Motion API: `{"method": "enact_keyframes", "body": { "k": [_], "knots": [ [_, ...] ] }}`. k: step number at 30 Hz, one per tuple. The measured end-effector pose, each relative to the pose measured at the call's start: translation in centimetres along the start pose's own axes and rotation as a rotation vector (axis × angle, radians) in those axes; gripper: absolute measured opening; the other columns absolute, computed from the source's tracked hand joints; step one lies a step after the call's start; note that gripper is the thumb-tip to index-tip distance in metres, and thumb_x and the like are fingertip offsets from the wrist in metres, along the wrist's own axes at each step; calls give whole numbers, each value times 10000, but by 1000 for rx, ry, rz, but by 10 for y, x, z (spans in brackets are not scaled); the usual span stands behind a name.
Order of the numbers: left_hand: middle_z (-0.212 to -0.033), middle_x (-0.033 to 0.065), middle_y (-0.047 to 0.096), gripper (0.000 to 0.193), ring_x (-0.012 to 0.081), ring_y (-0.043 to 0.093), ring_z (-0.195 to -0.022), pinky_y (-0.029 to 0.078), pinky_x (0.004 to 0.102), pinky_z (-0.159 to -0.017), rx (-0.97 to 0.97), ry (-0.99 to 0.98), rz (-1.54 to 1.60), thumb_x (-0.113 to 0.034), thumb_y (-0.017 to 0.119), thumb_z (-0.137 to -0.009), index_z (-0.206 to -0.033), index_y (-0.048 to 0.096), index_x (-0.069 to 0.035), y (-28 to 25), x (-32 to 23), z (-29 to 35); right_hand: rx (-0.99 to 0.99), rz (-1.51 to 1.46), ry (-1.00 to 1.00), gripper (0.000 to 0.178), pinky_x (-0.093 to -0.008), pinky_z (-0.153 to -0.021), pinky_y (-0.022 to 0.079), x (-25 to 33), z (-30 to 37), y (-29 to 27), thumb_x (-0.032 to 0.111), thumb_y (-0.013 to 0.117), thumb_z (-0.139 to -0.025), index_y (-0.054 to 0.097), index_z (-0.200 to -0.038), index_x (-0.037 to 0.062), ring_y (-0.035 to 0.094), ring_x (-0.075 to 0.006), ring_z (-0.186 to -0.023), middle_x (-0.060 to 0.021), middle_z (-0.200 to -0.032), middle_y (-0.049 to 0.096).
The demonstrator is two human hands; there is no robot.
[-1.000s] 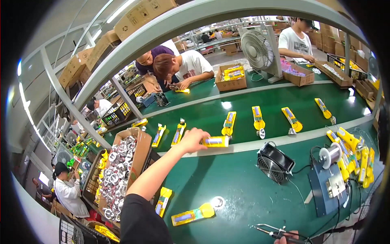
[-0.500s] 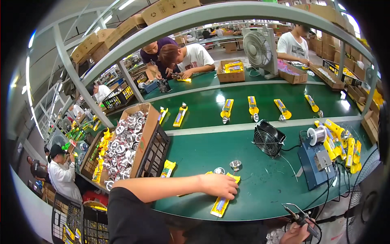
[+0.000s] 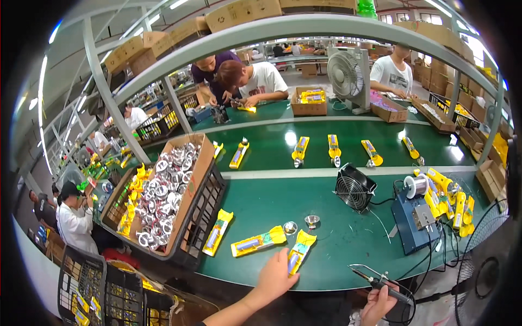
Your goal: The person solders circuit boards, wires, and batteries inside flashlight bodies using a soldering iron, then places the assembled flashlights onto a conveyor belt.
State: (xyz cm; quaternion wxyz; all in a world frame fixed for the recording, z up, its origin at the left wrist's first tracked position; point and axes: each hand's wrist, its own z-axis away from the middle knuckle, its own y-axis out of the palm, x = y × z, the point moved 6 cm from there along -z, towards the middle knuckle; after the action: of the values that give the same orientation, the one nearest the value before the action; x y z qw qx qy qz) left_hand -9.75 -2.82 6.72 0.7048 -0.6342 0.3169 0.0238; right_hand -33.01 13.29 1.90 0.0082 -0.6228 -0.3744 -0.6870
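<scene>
**Head view: two hands at the near edge of a green bench**

Head view shows the left hand at the near edge of the bench, fingers closed around the lower end of a yellow flat piece that lies on the green top. The right hand sits lower right, just off the near edge, wrapped around a soldering iron whose tip points left.

Just left of the held piece lies a second yellow piece, and a third rests beside a black crate. Two small metal cups stand just beyond the held piece. Farther back sit a small black fan and a blue box. A cardboard box of shiny round parts fills the crate at the left edge. Along the conveyor's far lane runs a row of yellow pieces.
</scene>
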Motion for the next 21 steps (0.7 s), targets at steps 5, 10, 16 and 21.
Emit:
{"method": "enact_keyframes", "body": {
  "k": [5,10,16,21],
  "knots": [
    [-1017,142,536,499,317,501,-944,422,377,-790,-86,167,46,-69,649,-634,-1100,472,-58,-21,30,9,-42,44,22,243,-172,-389,365,-5,8,-3,9,492,-781,406,-1008,11,479,-89,-486,-68,-835,508],
    [-1041,107,540,452,295,497,-966,393,356,-845,19,274,140,-30,641,-644,-1078,518,-61,-37,54,8,34,64,24,264,-187,-399,402,-6,12,13,0,492,-757,401,-1005,9,497,-105,-491,-82,-858,491],
    [-883,48,603,150,215,518,-900,392,317,-806,-185,334,289,-89,630,-707,-854,639,-60,-34,53,10,27,161,-36,231,-198,-381,420,-1,5,31,-47,456,-703,416,-927,-8,495,-111,-442,-80,-766,482],
    [-768,23,615,112,205,521,-871,390,316,-805,-274,303,409,-99,648,-692,-801,646,-75,-24,59,4,113,224,-61,202,-196,-371,406,1,1,49,-21,476,-698,419,-891,-4,482,-104,-435,-65,-725,464]
  ]
}}
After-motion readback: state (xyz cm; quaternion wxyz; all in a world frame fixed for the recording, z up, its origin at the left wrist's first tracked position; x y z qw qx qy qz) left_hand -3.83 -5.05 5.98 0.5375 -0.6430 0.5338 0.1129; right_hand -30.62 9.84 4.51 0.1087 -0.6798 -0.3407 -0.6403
